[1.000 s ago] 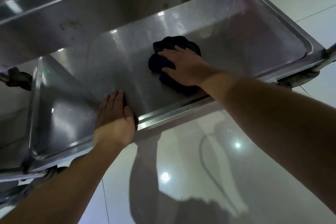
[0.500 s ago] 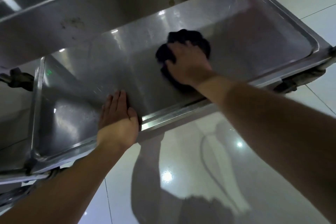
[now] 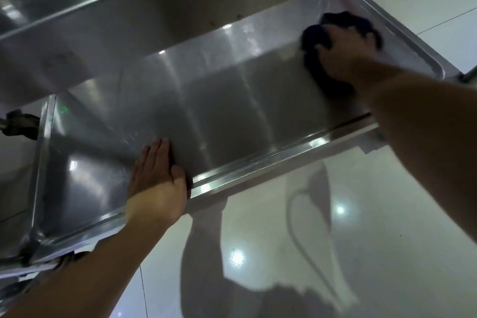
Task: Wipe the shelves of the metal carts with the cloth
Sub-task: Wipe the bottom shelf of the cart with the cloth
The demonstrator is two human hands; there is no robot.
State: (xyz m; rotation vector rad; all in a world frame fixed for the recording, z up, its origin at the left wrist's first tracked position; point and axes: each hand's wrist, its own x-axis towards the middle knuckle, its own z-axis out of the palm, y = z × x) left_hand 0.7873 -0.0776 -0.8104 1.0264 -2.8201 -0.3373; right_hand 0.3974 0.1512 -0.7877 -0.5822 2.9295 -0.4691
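Dark cloth (image 3: pixel 316 59) under the right hand (image 3: pixel 346 59), fingers pressed on it, at two o'clock on the steel shelf (image 3: pixel 232 116), left hand (image 3: pixel 157 183) flat at seven o'clock, fingers together.

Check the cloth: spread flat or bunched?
Bunched. The dark cloth bulges in lumpy folds around the right hand pressing it on the shelf.

Left hand (image 3: pixel 157 178): flat, fingers straight and together, palm down, near left. Right hand (image 3: pixel 347 55): blurred, palm down, arm outstretched far right.
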